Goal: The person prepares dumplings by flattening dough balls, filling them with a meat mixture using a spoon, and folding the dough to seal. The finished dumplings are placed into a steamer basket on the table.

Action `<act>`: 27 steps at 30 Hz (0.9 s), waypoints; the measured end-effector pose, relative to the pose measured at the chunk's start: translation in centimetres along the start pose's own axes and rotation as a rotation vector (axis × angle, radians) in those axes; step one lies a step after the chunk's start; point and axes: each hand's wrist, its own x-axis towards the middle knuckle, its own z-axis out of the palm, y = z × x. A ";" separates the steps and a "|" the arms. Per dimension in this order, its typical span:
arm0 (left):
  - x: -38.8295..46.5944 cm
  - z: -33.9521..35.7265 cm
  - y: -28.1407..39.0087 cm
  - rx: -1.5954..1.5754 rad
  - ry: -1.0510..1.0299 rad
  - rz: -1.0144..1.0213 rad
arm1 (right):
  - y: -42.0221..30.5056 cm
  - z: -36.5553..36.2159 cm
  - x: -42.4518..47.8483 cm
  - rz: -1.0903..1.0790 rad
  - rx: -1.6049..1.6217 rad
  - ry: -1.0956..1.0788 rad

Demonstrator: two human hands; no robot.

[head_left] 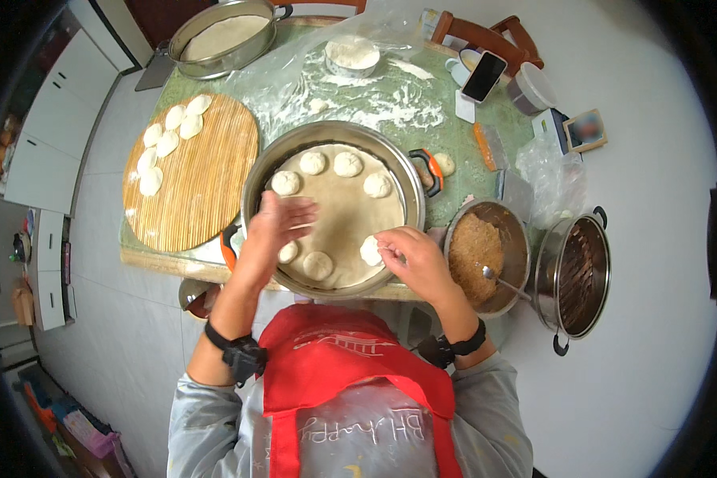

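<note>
My left hand (284, 224) hovers over the left side of a round metal steamer pan (415, 206), its fingers apart and blurred, with nothing in it. On the right, the fingertips of my right hand (415, 257) touch the edge of a pleated dough bun (369, 251) inside the pan; whether they grip it is unclear. A beige steamer cloth (340, 209) lines the pan. More buns (348, 164) sit around the cloth's edge, and one at lower left (287, 252) is partly behind my left wrist. The pan has orange-and-black handles (435, 173).
Left of the pan, a round slatted board (197, 197) bears several flat dough wrappers (167, 144). At right stand a metal bowl of brown filling (475, 257) with a spoon (502, 281), and another steamer (547, 275). Behind are a flour bowl (352, 57) and a lined steamer tray (224, 39).
</note>
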 end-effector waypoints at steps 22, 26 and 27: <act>-4.5 -11.0 -0.5 -0.153 0.193 -0.021 | 1.6 7.9 -1.1 0.359 -0.106 -0.081; -4.6 -11.1 -0.2 -0.128 0.220 -0.009 | 1.5 7.9 -1.4 0.289 -0.165 -0.102; -4.6 -11.1 -0.2 -0.134 0.221 -0.009 | 1.5 8.0 -1.6 0.291 -0.179 -0.101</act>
